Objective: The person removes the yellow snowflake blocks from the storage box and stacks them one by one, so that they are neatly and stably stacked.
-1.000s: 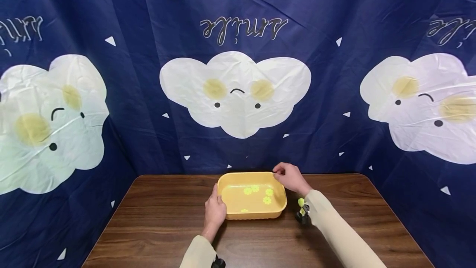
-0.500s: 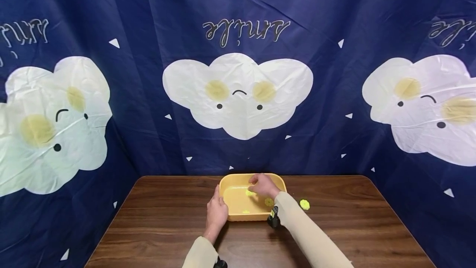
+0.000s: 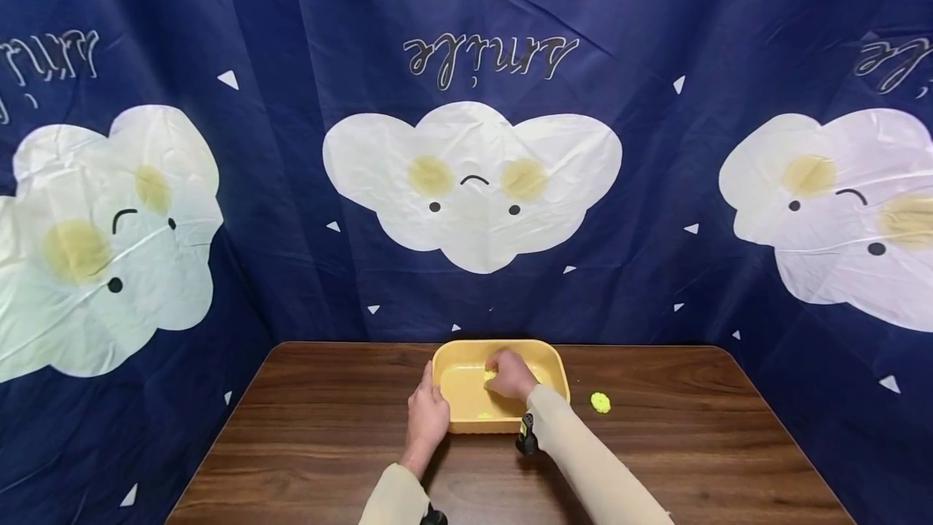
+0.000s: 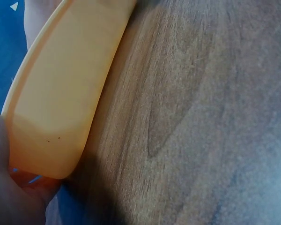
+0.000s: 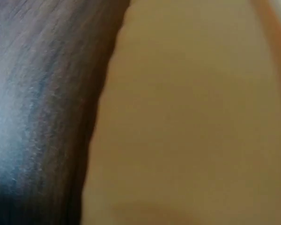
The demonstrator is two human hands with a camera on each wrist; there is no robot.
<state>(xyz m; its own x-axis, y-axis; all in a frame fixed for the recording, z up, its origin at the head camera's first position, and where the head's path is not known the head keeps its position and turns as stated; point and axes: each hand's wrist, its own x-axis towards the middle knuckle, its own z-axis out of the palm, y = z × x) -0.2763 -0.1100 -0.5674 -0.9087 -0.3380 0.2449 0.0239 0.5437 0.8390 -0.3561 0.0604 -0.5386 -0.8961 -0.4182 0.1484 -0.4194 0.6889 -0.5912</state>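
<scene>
A yellow tray (image 3: 466, 426) stands near the table's back edge. My left hand (image 3: 428, 416) grips its left end; in the left wrist view the hand (image 4: 14, 194) has thumb and fingers around the end of the tray (image 4: 51, 103). Inside the tray, my right hand (image 3: 513, 377) has its fingertips bent around a bright yellow flower piece (image 3: 489, 377), partly hidden by them. Another flower piece (image 3: 484, 416) lies by the tray's front wall. The right wrist view has only the tray's outer wall (image 5: 187, 117) and tabletop, no fingers.
On the wooden table (image 3: 313, 428), a single yellow flower piece (image 3: 601, 403) lies to the right of the tray. A dark blue curtain (image 3: 291, 298) with white clouds hangs behind the table and at both sides. My right forearm (image 3: 583, 452) crosses the tray's front rim.
My right hand has moved left from the tray's back right corner to the flower pieces inside, its fingers closing around one. The left hand stays at the tray's left end.
</scene>
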